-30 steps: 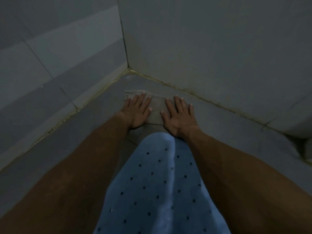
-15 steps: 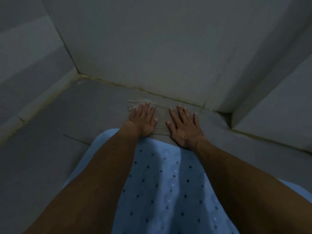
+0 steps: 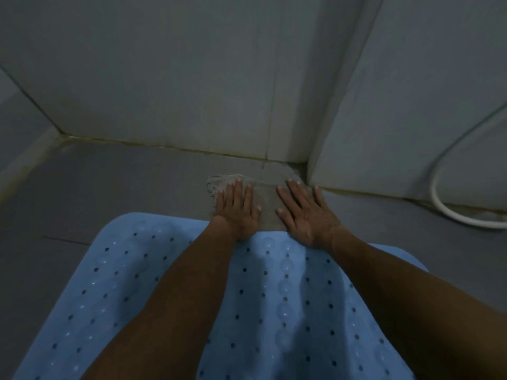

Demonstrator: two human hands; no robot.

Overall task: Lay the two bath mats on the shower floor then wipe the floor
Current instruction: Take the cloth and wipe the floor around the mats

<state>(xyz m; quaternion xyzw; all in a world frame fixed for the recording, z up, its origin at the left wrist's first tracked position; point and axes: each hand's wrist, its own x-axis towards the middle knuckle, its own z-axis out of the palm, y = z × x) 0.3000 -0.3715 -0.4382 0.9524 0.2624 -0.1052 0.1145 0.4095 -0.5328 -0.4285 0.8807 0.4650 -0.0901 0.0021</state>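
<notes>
left hand [image 3: 236, 212]: flat, fingers straight and a little spread, palm down on the cloth; the heel of the hand lies at the mat's far edge.
right hand [image 3: 305, 212]: flat too, fingers straight and fanned wider, pressing the right part of the cloth; its wrist lies over the mat's far edge.
cloth [image 3: 264, 200]: a thin grey-brown rag, spread on the floor under both hands, just beyond the mat; its left corner looks frayed or crumpled, and its far right corner reaches almost to the wall corner.
blue mat [image 3: 274, 297]: light blue bath mat with rounded corners, dotted with rows of small dark holes and faint round bumps; it lies on the floor below the forearms and fills the near part of the view. soft ripples run along it, so it does not look fully flat. only one mat shows.
shower floor [image 3: 109, 182]: grey tiles with a thin grout line at the left, bare to the left and right of the mat.
walls [image 3: 178, 78]: pale tiles meeting the floor in a stained, yellowish joint; a second wall face juts out on the right.
hose [image 3: 450, 212]: a white hose curves down the right wall and loops onto the floor, well apart from the hands.
light: dim, colours muted.
</notes>
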